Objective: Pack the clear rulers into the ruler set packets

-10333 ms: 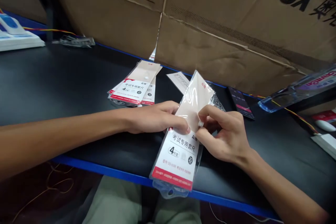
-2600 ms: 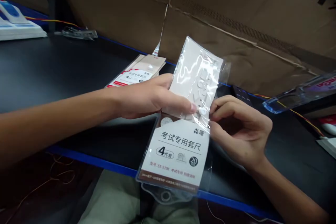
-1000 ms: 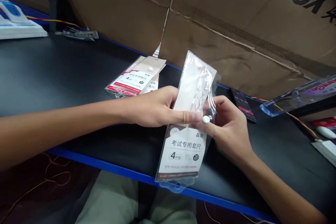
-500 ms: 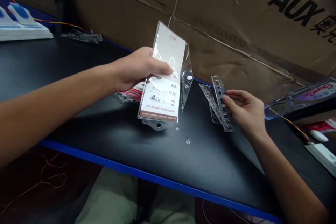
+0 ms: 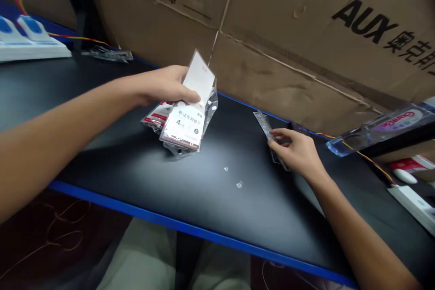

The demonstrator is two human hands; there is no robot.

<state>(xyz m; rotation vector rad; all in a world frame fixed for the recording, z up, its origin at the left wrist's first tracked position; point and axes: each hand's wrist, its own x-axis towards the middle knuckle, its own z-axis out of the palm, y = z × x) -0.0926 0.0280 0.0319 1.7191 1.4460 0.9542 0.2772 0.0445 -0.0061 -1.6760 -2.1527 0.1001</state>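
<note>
Left hand: my left hand point(image 5: 162, 85) is curled almost shut around the upper part of a clear plastic pouch point(image 5: 210, 104), holding it tilted, with a printed card point(image 5: 183, 126) showing through the film.

Right hand: my right hand point(image 5: 296, 151) lies low with its fingers loosely spread, over a clear plastic stencil ruler point(image 5: 264, 126). I can't tell whether it is gripping the ruler or only touching it.

Beside the pouch: a stack of ruler packs point(image 5: 155, 115) sits just behind it, partly under my left hand.

Bench: two small clear discs point(image 5: 239, 185) lie on the black bench top point(image 5: 258, 226), well apart from both hands, and a blue edge strip point(image 5: 190, 226) runs along the near side.

Risk, pouch: the slick film could slide through my fingers if my hold loosens.

Risk, ruler: its thin, clear body could skid or flip if my fingers catch its edge.

Risk, discs: a sleeve or wrist could sweep them over the edge, and they would be hard to spot.
</note>
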